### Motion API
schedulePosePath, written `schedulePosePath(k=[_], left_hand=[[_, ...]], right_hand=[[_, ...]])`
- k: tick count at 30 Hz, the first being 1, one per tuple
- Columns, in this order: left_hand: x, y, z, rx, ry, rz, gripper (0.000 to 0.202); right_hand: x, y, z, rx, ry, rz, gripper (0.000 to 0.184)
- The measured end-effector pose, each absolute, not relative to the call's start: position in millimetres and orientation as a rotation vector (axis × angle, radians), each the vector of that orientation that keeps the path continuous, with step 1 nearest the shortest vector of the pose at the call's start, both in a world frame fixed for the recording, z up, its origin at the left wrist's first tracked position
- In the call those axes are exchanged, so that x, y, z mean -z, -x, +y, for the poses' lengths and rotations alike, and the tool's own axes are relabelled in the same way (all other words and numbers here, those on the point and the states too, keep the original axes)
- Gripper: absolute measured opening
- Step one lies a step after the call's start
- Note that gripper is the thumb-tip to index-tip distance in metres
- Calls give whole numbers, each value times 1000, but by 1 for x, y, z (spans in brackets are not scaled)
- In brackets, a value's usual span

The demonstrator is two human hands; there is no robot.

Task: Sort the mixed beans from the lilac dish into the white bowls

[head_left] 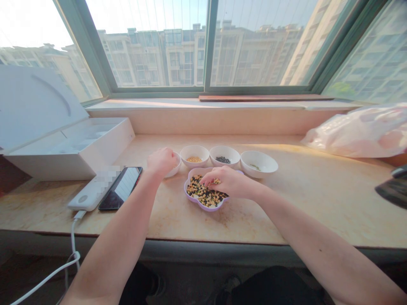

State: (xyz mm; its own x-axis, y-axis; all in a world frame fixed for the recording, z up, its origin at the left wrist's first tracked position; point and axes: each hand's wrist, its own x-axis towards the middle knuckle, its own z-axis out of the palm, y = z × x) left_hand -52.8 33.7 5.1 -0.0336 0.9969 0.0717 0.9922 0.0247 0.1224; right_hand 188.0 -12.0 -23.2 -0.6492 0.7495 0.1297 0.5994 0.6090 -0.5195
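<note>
My left hand (pixel 161 162) hangs curled over a small white bowl (pixel 174 166), hiding most of it and its contents. My right hand (pixel 229 182) reaches into a purple-rimmed, flower-shaped dish (pixel 194 202) heaped with mixed yellow, black and green beans. Its fingertips are down among the beans, but whether they pinch any is too small to tell. Behind the dish stand a white bowl of yellow grains (pixel 194 154), a white bowl of black beans (pixel 224 154) and a white bowl with a few green bits (pixel 258 163).
The bowls stand on a beige stone sill (pixel 318 203) below a window (pixel 206 46). To the left lie an open white box (pixel 63 144), a white power bank (pixel 90 190) with a cable, and a phone (pixel 121 188). A pink-patterned plastic bag (pixel 359 133) lies at the right.
</note>
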Motion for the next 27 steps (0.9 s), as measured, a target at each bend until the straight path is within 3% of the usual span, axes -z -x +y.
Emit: schedulePosePath(k=[9,14,19,24,27], left_hand=[[-7,51,32,-209,-2137,2229,34],[-5,52,33,-236,-2138,2222,33],[-3,52,37,-424,-2176,2185,33],[1,37,32,-957,-2411,1698,29],[8,21,24,-1026,-2495,1217,19]], right_hand=[[19,-187,-16,-612,1075,-2517,24],[17,-187,-18,-597,1087,-2513,30],[18,-187,-17,-666,1089,-2432,30],[16,-188,-15,-728,1167,-2185,26],[15,-188,-13,-899,1134,-1919,30]])
